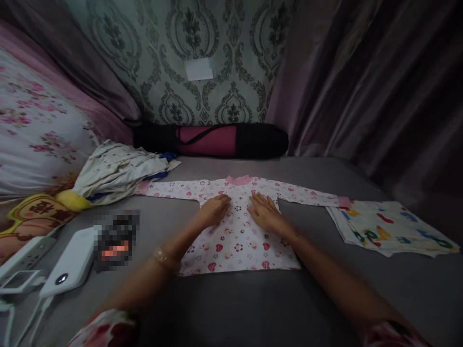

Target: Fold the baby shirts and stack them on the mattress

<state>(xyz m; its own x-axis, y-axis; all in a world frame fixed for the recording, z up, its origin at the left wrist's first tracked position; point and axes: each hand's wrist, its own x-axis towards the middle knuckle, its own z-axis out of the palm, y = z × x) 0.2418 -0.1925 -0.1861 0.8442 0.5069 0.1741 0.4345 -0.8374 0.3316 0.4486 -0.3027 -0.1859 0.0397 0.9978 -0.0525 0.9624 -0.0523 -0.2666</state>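
Observation:
A white long-sleeved child's shirt (238, 241) with pink hearts and flowers lies spread out on the grey bed sheet. Its pink collar points away from me and both sleeves stretch out sideways. My left hand (216, 210) rests on the left side of the chest, fingers extended. On the right side of the chest my right hand (265, 212) lies flat with its fingers spread. Neither hand grips the cloth. The right cuff overlaps a folded white cloth (401, 226) with colourful prints, and the left cuff reaches a crumpled pale garment (119, 166).
A black and dark pink cylindrical bag (210, 140) lies along the patterned wall. On the left are a white power bank (70, 260), a power strip (29, 255) with cables, a blurred-out item (116, 238) and a yellow cushion (43, 212). Purple curtains (347, 86) hang right.

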